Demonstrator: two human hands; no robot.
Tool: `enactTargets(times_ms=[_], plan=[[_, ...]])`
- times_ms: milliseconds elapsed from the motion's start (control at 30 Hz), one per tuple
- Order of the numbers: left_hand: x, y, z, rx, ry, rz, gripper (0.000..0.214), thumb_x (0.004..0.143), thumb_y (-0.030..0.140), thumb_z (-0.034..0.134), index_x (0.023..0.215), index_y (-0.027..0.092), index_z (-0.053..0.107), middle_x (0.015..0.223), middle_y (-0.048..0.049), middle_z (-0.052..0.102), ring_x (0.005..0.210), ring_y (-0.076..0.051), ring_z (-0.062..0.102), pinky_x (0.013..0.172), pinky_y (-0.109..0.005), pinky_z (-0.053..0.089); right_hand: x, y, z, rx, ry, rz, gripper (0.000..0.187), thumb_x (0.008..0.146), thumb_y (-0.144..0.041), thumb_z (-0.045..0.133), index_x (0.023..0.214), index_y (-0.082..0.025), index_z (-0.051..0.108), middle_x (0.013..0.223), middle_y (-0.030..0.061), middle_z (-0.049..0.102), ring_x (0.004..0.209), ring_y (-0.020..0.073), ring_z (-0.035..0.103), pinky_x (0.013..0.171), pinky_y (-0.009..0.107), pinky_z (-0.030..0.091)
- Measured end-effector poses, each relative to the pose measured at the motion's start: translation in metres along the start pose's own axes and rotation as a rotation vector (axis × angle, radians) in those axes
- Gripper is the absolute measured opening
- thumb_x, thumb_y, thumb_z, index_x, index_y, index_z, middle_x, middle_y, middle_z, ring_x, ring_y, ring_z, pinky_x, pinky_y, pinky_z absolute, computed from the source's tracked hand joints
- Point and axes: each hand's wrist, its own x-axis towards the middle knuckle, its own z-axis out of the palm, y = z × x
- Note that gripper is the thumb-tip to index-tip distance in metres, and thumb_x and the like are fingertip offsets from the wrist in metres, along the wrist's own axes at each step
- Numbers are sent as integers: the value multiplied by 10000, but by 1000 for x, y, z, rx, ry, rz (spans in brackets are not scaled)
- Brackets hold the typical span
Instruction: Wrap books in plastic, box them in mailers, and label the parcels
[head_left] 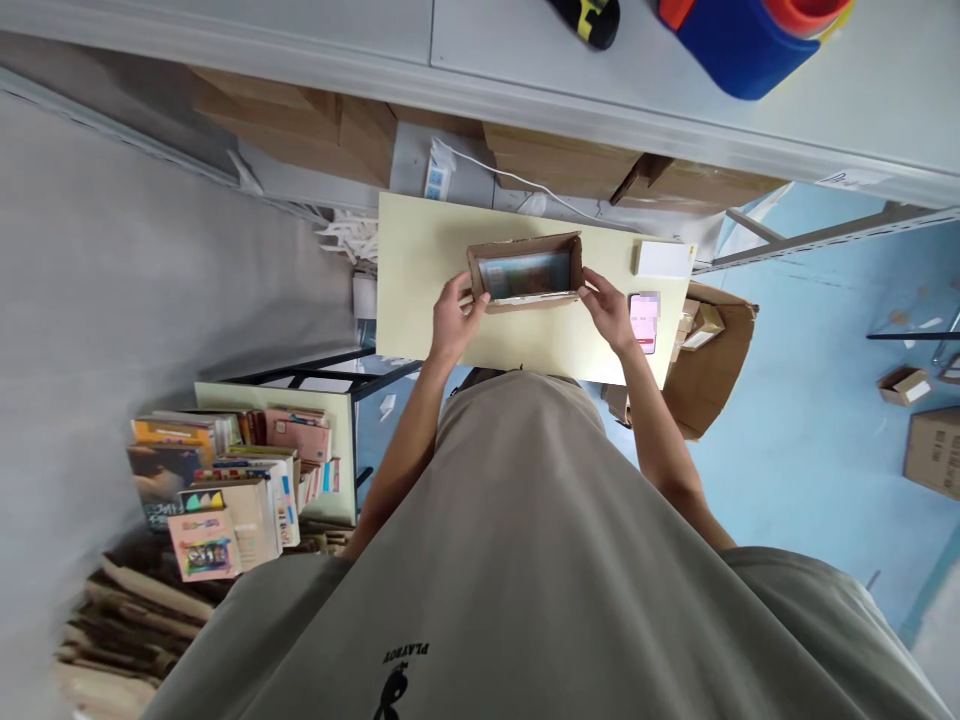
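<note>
one open cardboard box (525,250), one bluish item (525,275) inside, is at the frame's upper centre; two hands clamp its near corners, left hand (457,318) and right hand (606,310) apart, forearms reaching upward and converging. one phone (643,325) and one white box (664,259) lie right of centre on one pale table (420,265).

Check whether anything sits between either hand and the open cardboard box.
Nothing visible. The left hand and right hand hold the cardboard box at opposite ends; the phone lies off to the right.
</note>
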Motion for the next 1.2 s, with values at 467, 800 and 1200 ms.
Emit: enactTargets(times_ms=[467, 800, 1200], plan=[[8, -10, 8, 171, -151, 89, 990, 983, 287, 938, 1830, 242, 428, 1493, -182, 781, 1306, -332, 792, 1201, -460, 630, -31, -2, 20, -436, -29, -100, 601, 1151, -723, 581, 1318, -215, 856, 1507, 198, 795, 1218, 366, 831, 1068, 550, 719], [47, -13, -1, 427, -120, 178, 401, 1046, 261, 885, 1431, 251, 774, 1438, -163, 697, 1213, -329, 793, 1086, -426, 653, -8, -5, 32, -637, 179, 23, 646, 1167, -345, 571, 1811, -326, 529, 1707, 185, 614, 939, 253, 836, 908, 476, 732], [32, -22, 8, 343, -64, 196, 451, 1065, 221, 810, 1516, 219, 794, 1304, -118, 760, 969, -217, 774, 1035, -351, 646, -33, 4, 38, -414, 259, 17, 549, 1206, -597, 540, 1495, -233, 834, 1355, 166, 829, 973, 258, 875, 941, 428, 765]])
